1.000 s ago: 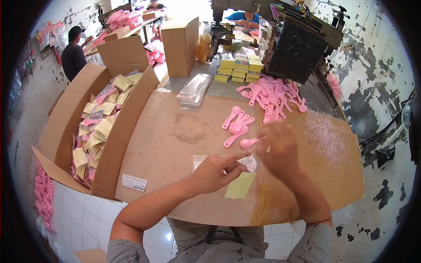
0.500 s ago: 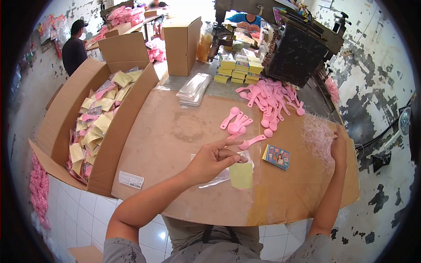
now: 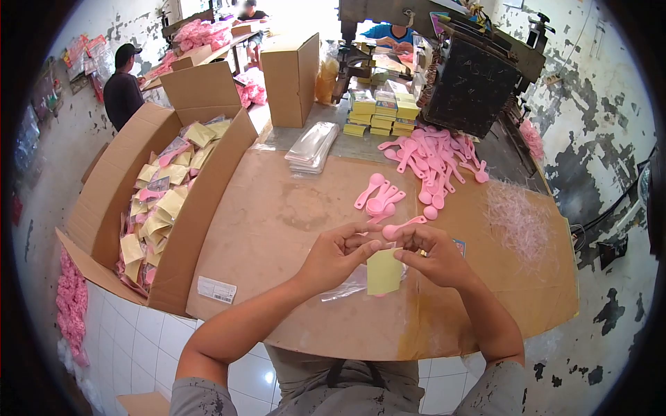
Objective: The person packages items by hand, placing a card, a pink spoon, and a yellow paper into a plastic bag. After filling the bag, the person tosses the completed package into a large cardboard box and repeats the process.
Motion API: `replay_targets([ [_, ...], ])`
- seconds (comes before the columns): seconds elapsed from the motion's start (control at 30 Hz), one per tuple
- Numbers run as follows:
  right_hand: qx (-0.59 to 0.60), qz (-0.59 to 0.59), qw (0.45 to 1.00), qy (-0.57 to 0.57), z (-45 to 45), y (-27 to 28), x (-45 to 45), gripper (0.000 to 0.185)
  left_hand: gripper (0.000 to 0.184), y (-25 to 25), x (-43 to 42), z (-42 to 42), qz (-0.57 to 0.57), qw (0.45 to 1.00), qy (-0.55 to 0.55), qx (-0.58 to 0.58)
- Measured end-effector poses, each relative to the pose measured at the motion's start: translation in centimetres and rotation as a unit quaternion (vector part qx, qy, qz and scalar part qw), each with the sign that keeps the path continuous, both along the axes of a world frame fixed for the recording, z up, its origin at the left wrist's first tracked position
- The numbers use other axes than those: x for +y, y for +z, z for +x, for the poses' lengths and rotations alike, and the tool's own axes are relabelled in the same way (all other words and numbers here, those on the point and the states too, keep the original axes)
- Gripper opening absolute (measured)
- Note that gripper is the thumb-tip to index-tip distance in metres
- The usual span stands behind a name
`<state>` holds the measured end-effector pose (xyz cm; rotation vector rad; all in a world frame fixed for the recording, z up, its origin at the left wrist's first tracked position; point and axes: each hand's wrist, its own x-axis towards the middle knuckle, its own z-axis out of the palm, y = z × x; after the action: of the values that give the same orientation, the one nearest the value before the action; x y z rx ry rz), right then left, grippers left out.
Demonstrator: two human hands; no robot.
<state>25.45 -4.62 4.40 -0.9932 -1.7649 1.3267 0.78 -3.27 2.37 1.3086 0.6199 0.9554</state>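
Note:
Between my hands is a clear plastic bag [image 3: 348,284] with a yellow card [image 3: 383,272] in it, a bit of pink showing at its lower edge. My left hand [image 3: 334,258] is closed at the bag's upper left, thumb and fingers at its mouth. At the upper right corner, my right hand [image 3: 438,258], a ring on one finger, pinches the bag. A pink spoon [image 3: 402,227] lies just beyond my fingertips. Behind my right hand, a stack of printed cards [image 3: 460,246] is mostly hidden.
Pink spoons [image 3: 433,166] form a pile, with a smaller group [image 3: 380,197] nearer me. Clear bags [image 3: 312,147], stacked cards [image 3: 381,111] and pale shredded strips [image 3: 517,218] lie around. Left stands a carton [image 3: 201,243] of filled packets. A black machine [image 3: 472,87] and other people are beyond.
My right hand has left the shredded strips and moved left to the bag with the yellow card. My left hand stays at the bag. The view has shifted slightly.

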Motion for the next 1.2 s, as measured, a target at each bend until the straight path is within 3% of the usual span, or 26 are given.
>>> replay_targets([
  [0.37,0.092,-0.049,0.994,-0.034,1.5,-0.9,0.5,0.02,0.027,-1.2,0.4,0.1,-0.007,0.998,0.012,0.057],
  [0.57,0.084,0.018,0.996,-0.032,2.0,-2.0,0.7,0.017,0.025,-1.2,0.7,-0.3,0.04,0.997,-0.006,0.066],
  [0.7,0.085,-0.003,0.996,-0.022,2.8,-1.5,0.7,0.017,0.026,-1.2,1.4,-1.1,0.052,0.995,-0.035,0.073],
  [0.8,0.082,0.002,0.996,-0.022,2.8,-1.2,0.6,0.016,0.025,-0.6,1.4,-1.2,-0.002,0.999,-0.048,0.012],
  [0.97,0.036,0.016,0.998,-0.039,2.5,-1.6,0.4,0.012,0.027,-0.9,1.4,-0.6,-0.003,0.997,-0.041,0.066],
  [1.2,0.039,0.031,0.999,-0.019,2.3,-2.3,0.4,0.04,0.027,-0.7,1.3,-0.5,0.008,0.997,-0.031,0.075],
])
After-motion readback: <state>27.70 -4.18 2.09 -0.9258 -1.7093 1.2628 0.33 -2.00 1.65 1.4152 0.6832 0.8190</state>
